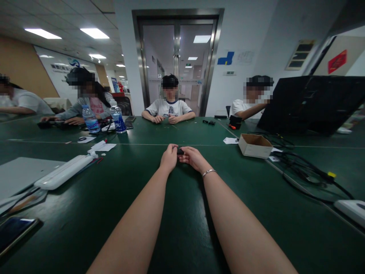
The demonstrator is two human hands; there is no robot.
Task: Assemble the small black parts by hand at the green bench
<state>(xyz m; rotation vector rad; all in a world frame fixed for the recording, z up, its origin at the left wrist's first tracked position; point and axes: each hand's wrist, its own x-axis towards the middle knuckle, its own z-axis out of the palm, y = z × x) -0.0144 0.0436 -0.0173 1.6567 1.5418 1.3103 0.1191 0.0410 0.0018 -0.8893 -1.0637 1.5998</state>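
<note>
Both my arms reach forward over the green table (182,213). Between my hands is a small black object (180,151), mostly covered by fingers, so its kind does not show. My left hand (170,156) is closed on its left end. On the other end, the fingertips and thumb of my right hand (193,157) pinch it, with the lower fingers curled beneath. A silver bracelet (209,172) circles my right wrist. The object appears to be held just over the tabletop; whether it touches the table I cannot tell.
An open cardboard box (256,146) stands right, beside black cables (308,167) and a large black monitor (310,102). Left lie a white power strip (67,171), a laptop (25,175) and a phone (15,232). Water bottles (118,118) stand farther back. Several people sit around the table.
</note>
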